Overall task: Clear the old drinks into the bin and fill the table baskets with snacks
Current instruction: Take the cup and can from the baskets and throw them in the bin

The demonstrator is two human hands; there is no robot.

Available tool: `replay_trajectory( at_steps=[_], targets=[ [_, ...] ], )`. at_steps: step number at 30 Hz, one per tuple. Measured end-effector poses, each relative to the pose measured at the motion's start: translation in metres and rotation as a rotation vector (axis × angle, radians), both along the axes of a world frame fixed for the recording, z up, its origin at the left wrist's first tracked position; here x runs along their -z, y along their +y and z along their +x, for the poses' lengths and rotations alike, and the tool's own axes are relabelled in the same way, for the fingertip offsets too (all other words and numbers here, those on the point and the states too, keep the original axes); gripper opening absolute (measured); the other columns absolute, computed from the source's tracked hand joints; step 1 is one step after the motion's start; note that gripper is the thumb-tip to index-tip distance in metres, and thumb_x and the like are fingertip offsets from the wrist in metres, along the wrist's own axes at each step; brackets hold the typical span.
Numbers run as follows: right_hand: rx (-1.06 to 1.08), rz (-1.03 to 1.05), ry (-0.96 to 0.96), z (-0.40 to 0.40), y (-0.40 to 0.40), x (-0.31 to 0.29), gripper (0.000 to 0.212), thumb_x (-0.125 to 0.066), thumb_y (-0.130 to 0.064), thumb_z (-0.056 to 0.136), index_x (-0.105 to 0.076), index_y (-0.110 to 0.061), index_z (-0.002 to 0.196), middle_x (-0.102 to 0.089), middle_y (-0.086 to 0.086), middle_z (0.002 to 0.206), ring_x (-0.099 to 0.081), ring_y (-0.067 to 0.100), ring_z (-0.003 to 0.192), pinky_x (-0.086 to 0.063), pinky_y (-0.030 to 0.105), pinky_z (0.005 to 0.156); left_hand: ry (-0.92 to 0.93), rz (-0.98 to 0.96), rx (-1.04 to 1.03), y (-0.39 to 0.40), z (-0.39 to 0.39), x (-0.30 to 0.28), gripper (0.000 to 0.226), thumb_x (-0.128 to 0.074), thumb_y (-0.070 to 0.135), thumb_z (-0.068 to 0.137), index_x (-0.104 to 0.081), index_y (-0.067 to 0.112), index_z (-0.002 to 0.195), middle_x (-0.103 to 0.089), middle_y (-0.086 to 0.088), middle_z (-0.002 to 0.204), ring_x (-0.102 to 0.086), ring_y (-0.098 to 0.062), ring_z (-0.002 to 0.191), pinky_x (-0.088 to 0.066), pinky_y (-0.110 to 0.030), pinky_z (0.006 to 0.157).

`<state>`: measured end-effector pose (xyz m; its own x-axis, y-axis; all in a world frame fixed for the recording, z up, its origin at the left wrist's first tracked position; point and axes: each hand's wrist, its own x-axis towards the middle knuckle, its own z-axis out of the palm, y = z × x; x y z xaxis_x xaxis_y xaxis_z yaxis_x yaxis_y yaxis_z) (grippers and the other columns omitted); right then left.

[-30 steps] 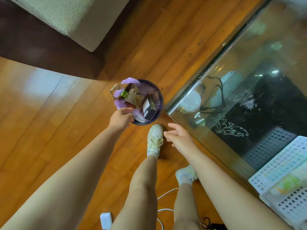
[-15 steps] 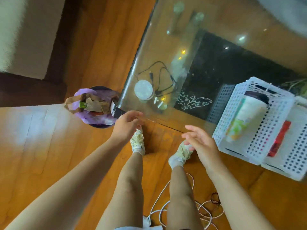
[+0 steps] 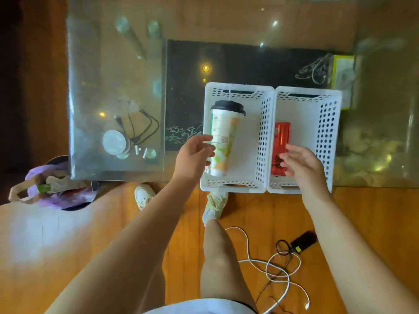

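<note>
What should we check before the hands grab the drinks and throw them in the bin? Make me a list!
1. Cup lid on: ok. The tall cup lies in the left basket with its dark lid in place.
2. Left hand gripping the cup: not ok. Its fingers are spread beside the cup, not yet curled round it.
3. Right hand gripping the red can: not ok. Its fingers are just reaching the can in the right basket.
4. Can emptied or sealed: cannot tell.
5. Room in the bin: not ok. A paper bag and other rubbish already stick up above its rim.
6. Clear floor: not ok. Cables lie by the feet.
</note>
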<state>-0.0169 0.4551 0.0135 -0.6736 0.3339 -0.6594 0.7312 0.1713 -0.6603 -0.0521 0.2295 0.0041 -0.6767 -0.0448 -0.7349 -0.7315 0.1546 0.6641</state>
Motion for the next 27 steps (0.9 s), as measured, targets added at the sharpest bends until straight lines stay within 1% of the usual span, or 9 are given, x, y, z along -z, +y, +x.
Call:
replay_trajectory(
  at_steps=[3, 6, 8, 10, 12, 15, 23, 25, 27],
  targets=[
    [0.0, 0.066, -0.068, -0.002, 0.023, 0.03, 0.032, -0.058, -0.015, 0.089, -0.053, -0.016, 0.12, -0.061, -0.002, 0.104, -0.059, 0.014, 0.093, -0.046, 0.027, 0.079, 0.058, -0.206, 0.129, 0.033, -0.009, 0.008, 0.045, -0.054, 0.005, 0.088, -0.045, 0.015, 0.131, -0.054, -0.006, 0.125, -0.053, -0.019, 0.111, -0.046, -0.029, 0.094],
    [-0.033, 0.107, -0.088, -0.005, 0.03, 0.056, 0.025, -0.066, -0.018, 0.082, -0.057, -0.013, 0.106, -0.061, -0.006, 0.09, -0.059, 0.011, 0.083, -0.044, 0.024, 0.07, 0.164, -0.422, 0.302, 0.051, -0.015, 0.017, 0.059, -0.057, 0.007, 0.087, -0.034, 0.015, 0.14, -0.039, -0.008, 0.142, -0.042, -0.021, 0.126, -0.032, -0.022, 0.098],
    [-0.08, 0.086, -0.134, -0.006, 0.032, 0.072, 0.037, -0.072, -0.022, 0.077, -0.058, -0.012, 0.11, -0.063, 0.005, 0.101, -0.063, 0.019, 0.092, -0.053, 0.034, 0.077, 0.161, -0.484, 0.34, 0.059, -0.02, 0.024, 0.065, -0.056, 0.007, 0.085, -0.028, 0.014, 0.143, -0.031, -0.009, 0.146, -0.037, -0.024, 0.13, -0.032, -0.026, 0.101],
    [-0.099, 0.088, -0.206, -0.006, 0.034, 0.084, 0.065, -0.077, -0.028, 0.071, -0.047, -0.012, 0.127, -0.057, 0.012, 0.12, -0.06, 0.026, 0.106, -0.052, 0.043, 0.091, 0.1, -0.496, 0.319, 0.065, -0.025, 0.028, 0.067, -0.057, 0.007, 0.084, -0.025, 0.013, 0.143, -0.027, -0.011, 0.148, -0.039, -0.028, 0.129, -0.034, -0.03, 0.1],
    [-0.093, 0.091, -0.214, -0.006, 0.034, 0.092, 0.078, -0.08, -0.029, 0.067, -0.04, -0.014, 0.132, -0.054, 0.012, 0.124, -0.057, 0.028, 0.11, -0.05, 0.046, 0.094, 0.056, -0.503, 0.307, 0.07, -0.03, 0.032, 0.067, -0.058, 0.006, 0.083, -0.026, 0.014, 0.141, -0.028, -0.011, 0.145, -0.042, -0.031, 0.125, -0.037, -0.034, 0.1],
    [-0.096, 0.07, -0.183, -0.006, 0.034, 0.098, 0.074, -0.082, -0.024, 0.065, -0.043, -0.013, 0.128, -0.055, 0.012, 0.122, -0.058, 0.028, 0.108, -0.051, 0.045, 0.092, 0.033, -0.529, 0.297, 0.075, -0.034, 0.037, 0.068, -0.06, 0.007, 0.081, -0.026, 0.014, 0.14, -0.03, -0.013, 0.144, -0.04, -0.032, 0.126, -0.04, -0.044, 0.105],
    [0.037, -0.006, -0.101, -0.004, 0.041, 0.087, 0.06, -0.075, -0.012, 0.071, -0.046, -0.015, 0.123, -0.057, -0.006, 0.098, -0.061, 0.021, 0.094, -0.047, 0.024, 0.072, -0.022, -0.518, 0.219, 0.09, -0.048, 0.05, 0.081, -0.069, 0.021, 0.077, -0.02, 0.011, 0.14, -0.043, -0.015, 0.134, -0.047, -0.032, 0.119, -0.043, -0.043, 0.099],
    [0.06, -0.009, -0.082, -0.003, 0.043, 0.079, 0.062, -0.075, -0.014, 0.072, -0.044, -0.016, 0.126, -0.056, -0.006, 0.102, -0.059, 0.019, 0.095, -0.047, 0.027, 0.077, -0.012, -0.516, 0.217, 0.091, -0.051, 0.053, 0.078, -0.068, 0.02, 0.077, -0.02, 0.013, 0.139, -0.045, -0.014, 0.131, -0.049, -0.031, 0.113, -0.042, -0.038, 0.087],
    [0.065, -0.005, -0.061, -0.001, 0.045, 0.069, 0.063, -0.076, -0.017, 0.073, -0.043, -0.019, 0.127, -0.054, -0.007, 0.106, -0.057, 0.018, 0.098, -0.046, 0.03, 0.083, -0.011, -0.51, 0.235, 0.091, -0.053, 0.056, 0.084, -0.07, 0.02, 0.077, -0.017, 0.015, 0.141, -0.044, -0.014, 0.133, -0.05, -0.031, 0.114, -0.042, -0.039, 0.086]
  ],
)
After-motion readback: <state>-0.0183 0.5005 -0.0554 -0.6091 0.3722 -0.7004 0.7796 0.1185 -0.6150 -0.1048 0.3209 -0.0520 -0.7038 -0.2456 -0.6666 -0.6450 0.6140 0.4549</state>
